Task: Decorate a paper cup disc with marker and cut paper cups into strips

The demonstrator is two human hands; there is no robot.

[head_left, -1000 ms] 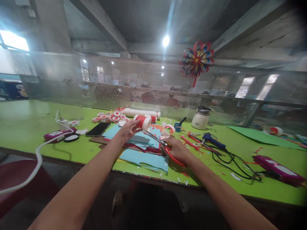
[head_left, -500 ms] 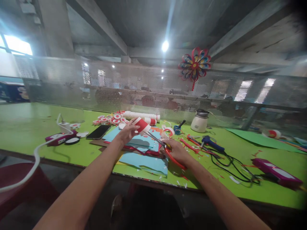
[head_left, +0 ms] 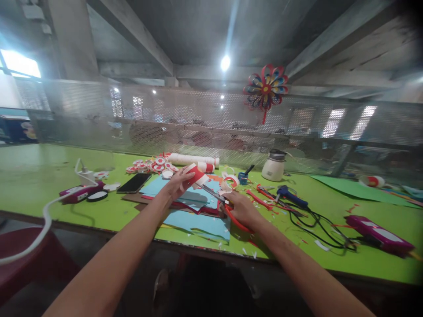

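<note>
My left hand [head_left: 180, 182] is closed on a red and white paper cup [head_left: 197, 175], which is tilted above the light blue paper sheets [head_left: 194, 223]. My right hand [head_left: 243, 209] grips scissors [head_left: 238, 221] with red-orange handles. Their blades [head_left: 209, 190] point up and left, with the tips at the cup's edge; whether the paper lies between them I cannot make out. Just beyond my right hand is a curled red and white strip [head_left: 230, 180]. Several red and white paper pieces [head_left: 153, 165] lie heaped behind my left hand.
A phone [head_left: 134, 182] and a purple power strip [head_left: 81, 192] lie left. To the right are a blue glue gun [head_left: 292, 197] with a black cord, another purple power strip [head_left: 378, 233] and a white jug [head_left: 273, 167]. A perforated metal screen [head_left: 185, 119] stands behind; scraps litter the table.
The view has shifted slightly. My left hand and the cup have turned a little, and the scissors stay at the cup's edge.
</note>
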